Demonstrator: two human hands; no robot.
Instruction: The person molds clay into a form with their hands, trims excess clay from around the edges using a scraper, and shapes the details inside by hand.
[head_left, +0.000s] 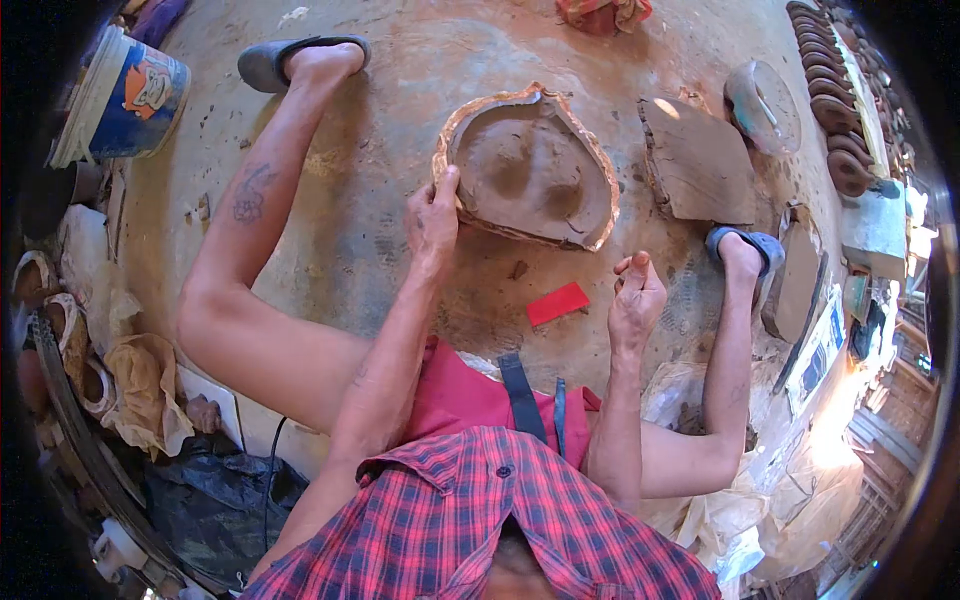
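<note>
The rounded, pale-rimmed mould point(613, 195) filled with grey-brown clay point(528, 155) lies lengthwise left to right, well inside the stained floor's point(375, 190) edges, its left rim pinched in the left hand's point(432, 222) grip, while the right hand point(637, 303) curls apart off its near right corner, holding what, if anything, I cannot tell.

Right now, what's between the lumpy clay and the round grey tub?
In the head view, a flat clay slab lies between the lumpy clay and the grey tub.
</note>
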